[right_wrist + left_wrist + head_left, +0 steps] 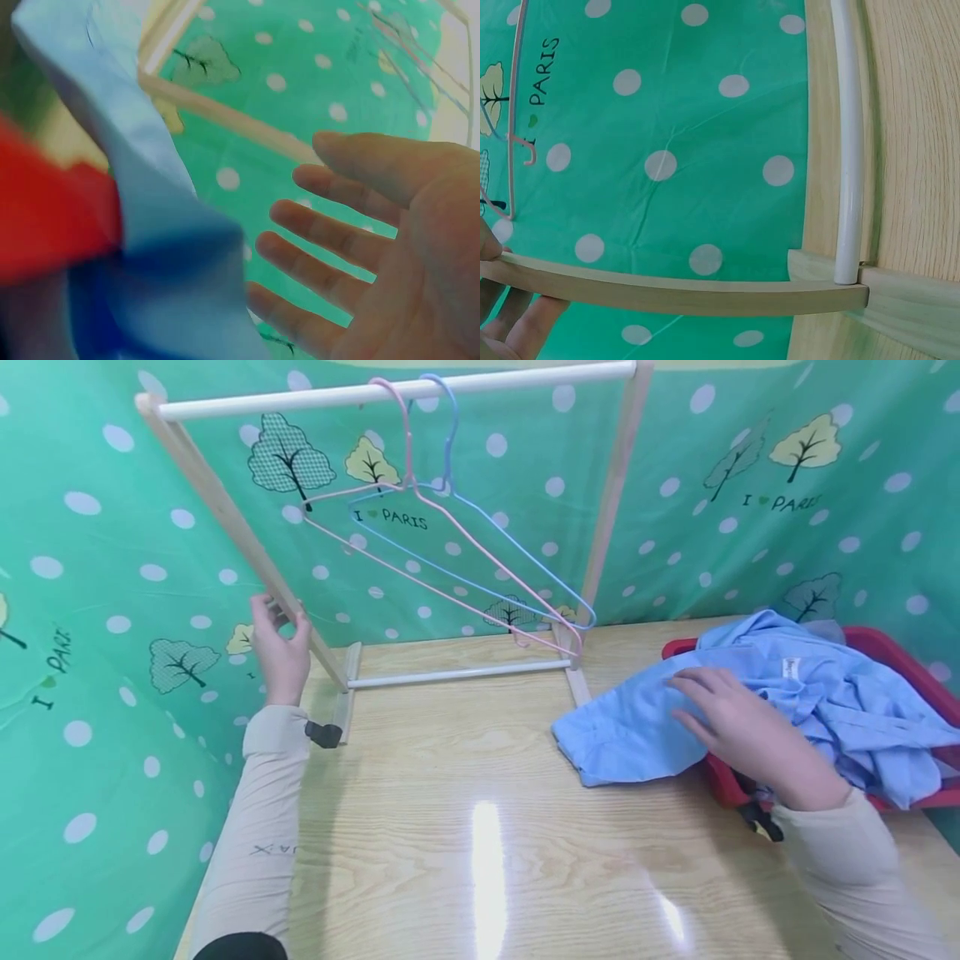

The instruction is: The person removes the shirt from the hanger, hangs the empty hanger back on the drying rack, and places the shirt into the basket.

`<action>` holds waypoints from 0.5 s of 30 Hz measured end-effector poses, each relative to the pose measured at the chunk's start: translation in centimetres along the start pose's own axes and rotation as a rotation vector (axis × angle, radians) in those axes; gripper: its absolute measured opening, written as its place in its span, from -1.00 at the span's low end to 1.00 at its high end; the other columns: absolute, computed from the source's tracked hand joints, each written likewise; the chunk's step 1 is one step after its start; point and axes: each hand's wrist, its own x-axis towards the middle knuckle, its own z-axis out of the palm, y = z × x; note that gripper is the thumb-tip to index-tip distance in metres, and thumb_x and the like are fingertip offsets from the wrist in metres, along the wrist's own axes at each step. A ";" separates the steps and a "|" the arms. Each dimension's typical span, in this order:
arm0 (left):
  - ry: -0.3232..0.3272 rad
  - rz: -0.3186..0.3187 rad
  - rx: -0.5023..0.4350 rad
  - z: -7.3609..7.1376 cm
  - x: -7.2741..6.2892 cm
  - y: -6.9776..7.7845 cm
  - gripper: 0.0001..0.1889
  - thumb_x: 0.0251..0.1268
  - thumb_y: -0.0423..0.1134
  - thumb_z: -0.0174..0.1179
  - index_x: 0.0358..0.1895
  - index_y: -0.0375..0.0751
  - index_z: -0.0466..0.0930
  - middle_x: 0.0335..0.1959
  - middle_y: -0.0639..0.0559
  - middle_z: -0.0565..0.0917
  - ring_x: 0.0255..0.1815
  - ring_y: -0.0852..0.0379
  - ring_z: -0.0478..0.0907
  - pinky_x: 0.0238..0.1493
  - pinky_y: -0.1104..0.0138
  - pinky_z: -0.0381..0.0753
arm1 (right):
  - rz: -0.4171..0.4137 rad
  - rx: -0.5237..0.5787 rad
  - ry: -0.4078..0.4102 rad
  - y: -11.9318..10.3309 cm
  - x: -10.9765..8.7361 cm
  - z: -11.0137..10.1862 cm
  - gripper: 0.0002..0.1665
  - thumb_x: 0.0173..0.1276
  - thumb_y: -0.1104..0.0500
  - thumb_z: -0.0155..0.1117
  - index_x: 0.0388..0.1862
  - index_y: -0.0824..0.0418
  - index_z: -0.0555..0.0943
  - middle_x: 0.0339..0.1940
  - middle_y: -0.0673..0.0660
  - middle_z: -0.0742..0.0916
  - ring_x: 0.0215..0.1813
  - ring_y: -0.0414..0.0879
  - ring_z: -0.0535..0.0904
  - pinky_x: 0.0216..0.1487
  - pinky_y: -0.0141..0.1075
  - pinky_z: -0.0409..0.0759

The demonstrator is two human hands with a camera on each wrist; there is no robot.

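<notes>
My left hand (283, 652) holds the left wooden post (225, 514) of a clothes rack. The left wrist view shows the thumb on one side of that post (682, 295) and fingers on the other. Two hangers, one pink (480, 545) and one blue (517, 547), hang from the white top rail (300, 399). My right hand (750, 735) is over a light blue shirt (637, 718), fingers extended. In the right wrist view the hand (442, 247) is spread beside the blue cloth (180, 292) with nothing in its grasp.
A red basket (892, 664) stands at the right with the blue garment heaped in it, one part spilling over its left side onto the wooden table (420, 827). A white lower bar (457, 675) joins the rack's feet. Green dotted cloth (82, 693) lines the back and sides.
</notes>
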 end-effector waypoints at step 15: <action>0.018 0.013 0.009 0.0 0.1 -0.3 -0.70 0.47 -0.24 0.08 0.20 -0.01 0.36 0.16 0.02 0.63 0.20 0.13 0.55 0.20 0.20 0.64 | -0.035 -0.009 -0.112 -3.8 1.8 7.3 -0.37 0.37 0.04 0.35 0.27 0.40 0.49 0.15 0.36 0.61 0.20 0.29 0.53 0.18 0.20 0.57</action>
